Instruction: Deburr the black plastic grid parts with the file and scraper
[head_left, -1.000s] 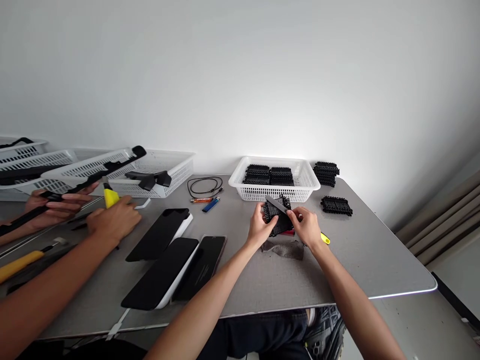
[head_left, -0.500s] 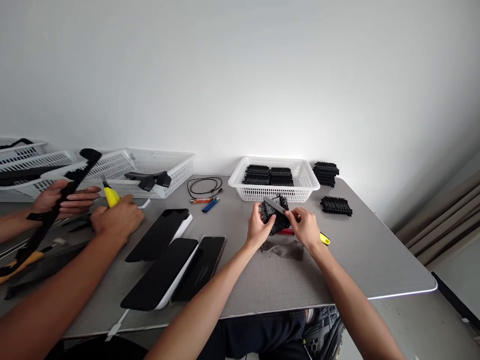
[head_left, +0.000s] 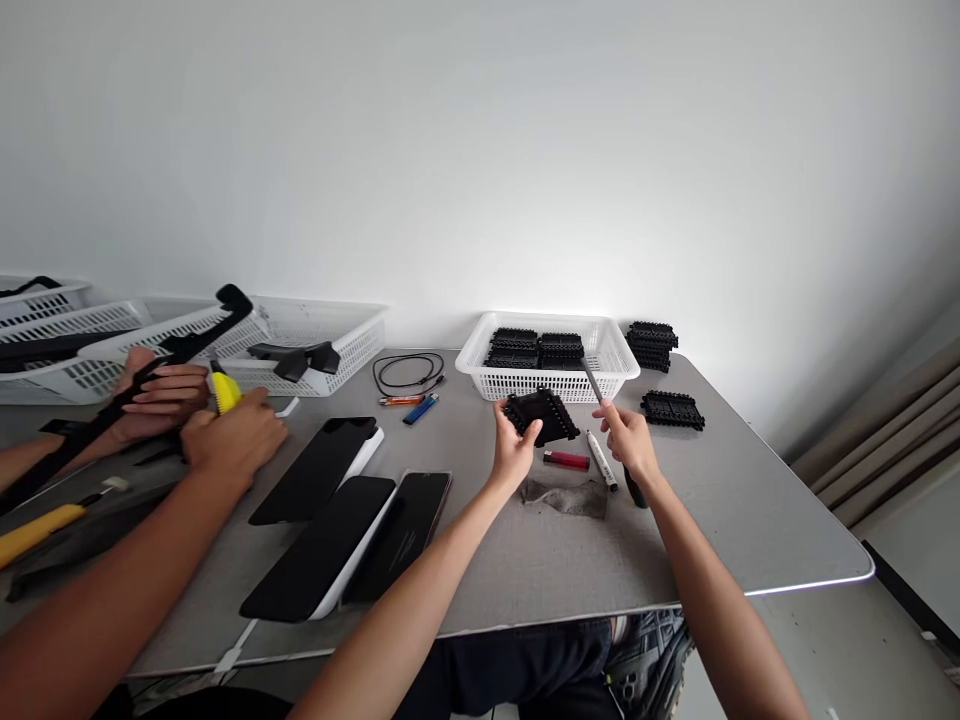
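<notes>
My left hand (head_left: 514, 452) grips a black plastic part (head_left: 541, 416) with toothed, link-like edges, tilted above the table in front of the white basket. Closed around a flat metal file (head_left: 592, 381), my right hand (head_left: 628, 440) is to the right of that part and apart from it. The file's grey blade points up toward the basket, and its dark handle comes out below the hand. Beneath my hands lie a red lighter (head_left: 566, 460), a white marker (head_left: 601, 460) and a grey cloth (head_left: 566, 497).
Similar black parts sit in the white basket (head_left: 551, 384), in a stack (head_left: 651, 345) and singly (head_left: 673, 410) at right. Phones (head_left: 319, 548), a blue lighter (head_left: 421, 409) and a cable (head_left: 409, 372) lie left. A co-worker's hands (head_left: 234, 432) hold a long black piece and a yellow cutter.
My right hand has moved the file off the black part, to the right, and turned it upward. My left hand has tilted the part. The co-worker's long black piece has swung to the right.
</notes>
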